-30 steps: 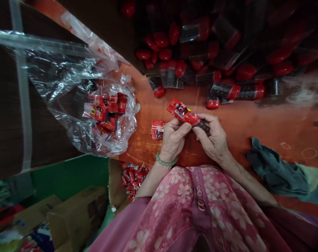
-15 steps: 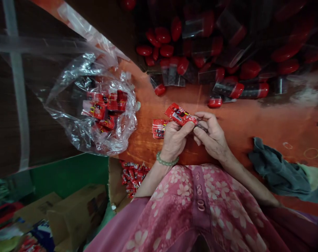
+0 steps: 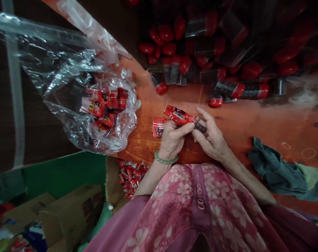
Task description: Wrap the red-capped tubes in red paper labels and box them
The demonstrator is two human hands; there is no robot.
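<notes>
A printed red wrapper (image 3: pixel 178 114) is pinched in my left hand (image 3: pixel 174 138), its barcode facing up. The wrapper's right end surrounds or meets a dark clear-walled tube (image 3: pixel 201 126), which the fingers of my right hand (image 3: pixel 213 134) grip. Both hands are close together above the orange table. Just left of my left hand, flat red wrappers (image 3: pixel 158 126) lie on the table, partly hidden by the fingers. A clear plastic bag (image 3: pixel 122 134) with several red wrappers (image 3: pixel 98 105) in it stands open farther left.
Many dark tubes with red caps (image 3: pixel 237 90) lie at the back of the orange table (image 3: pixel 145 147). A grey-green cloth (image 3: pixel 277 168) is at the right. Below left, a cardboard box (image 3: pixel 113 182) holds many red wrapped pieces (image 3: pixel 132 175).
More of the dark tube shows between my hands, and the red wrapper has turned slightly flatter. My right fingers have opened a little around the tube.
</notes>
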